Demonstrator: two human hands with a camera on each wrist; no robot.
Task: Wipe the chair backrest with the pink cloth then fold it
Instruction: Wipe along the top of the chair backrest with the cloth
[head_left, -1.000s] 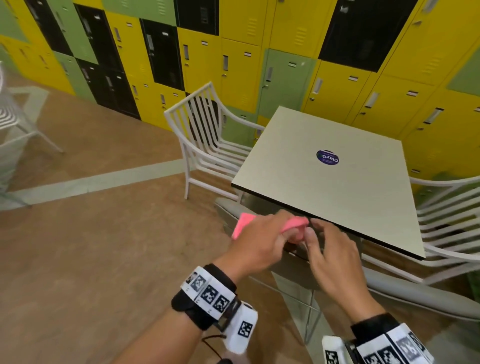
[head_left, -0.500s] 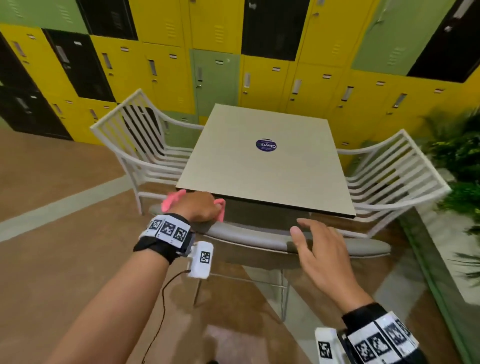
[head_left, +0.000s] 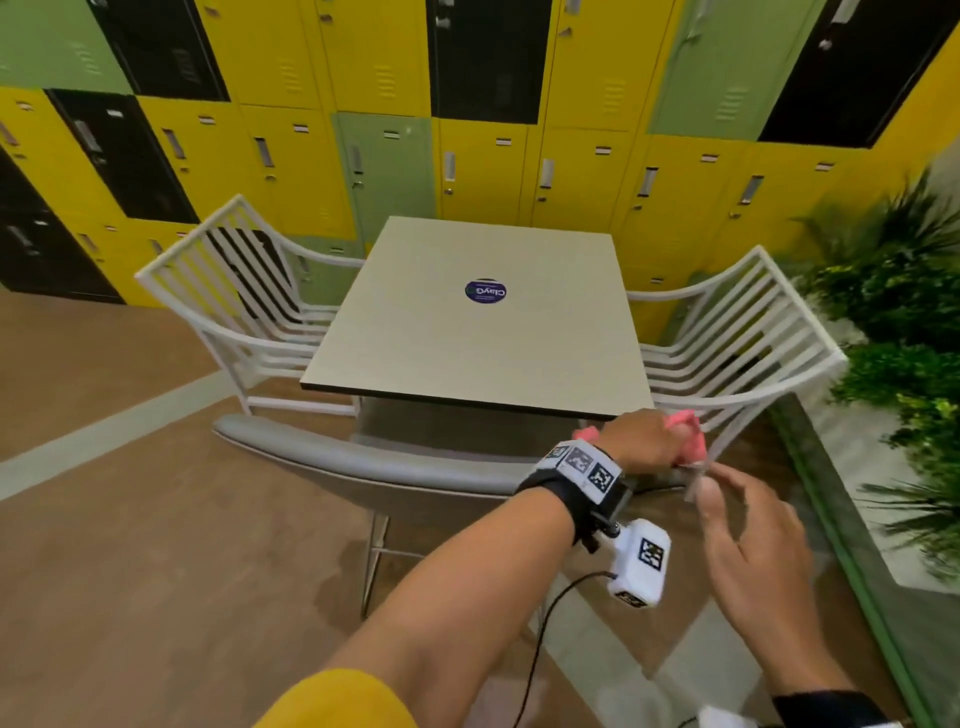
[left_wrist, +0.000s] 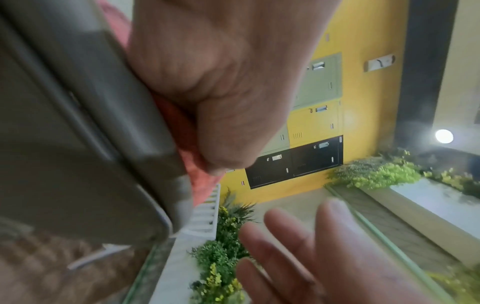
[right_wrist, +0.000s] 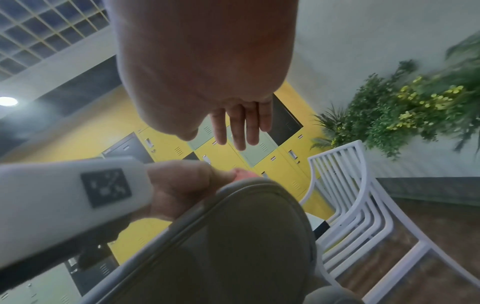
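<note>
The grey padded chair backrest (head_left: 363, 465) curves across the lower middle of the head view, just in front of the table. My left hand (head_left: 647, 441) grips the bunched pink cloth (head_left: 688, 431) and presses it on the backrest's right end. In the left wrist view the cloth (left_wrist: 197, 170) shows between my thumb and the backrest's edge (left_wrist: 124, 115). My right hand (head_left: 748, 530) hovers just right of and below the left one, fingers straight and spread, holding nothing. In the right wrist view its fingers (right_wrist: 240, 127) point past the backrest's end (right_wrist: 246, 226).
A square beige table (head_left: 483, 332) with a round blue sticker stands beyond the backrest. White slatted chairs flank it at the left (head_left: 234, 291) and right (head_left: 737, 338). Yellow, green and black lockers (head_left: 571, 171) line the back wall. A planter with green plants (head_left: 893, 322) runs along the right.
My left hand has slid the pink cloth along the backrest from its left end to its right end. My right hand moved right and stayed open.
</note>
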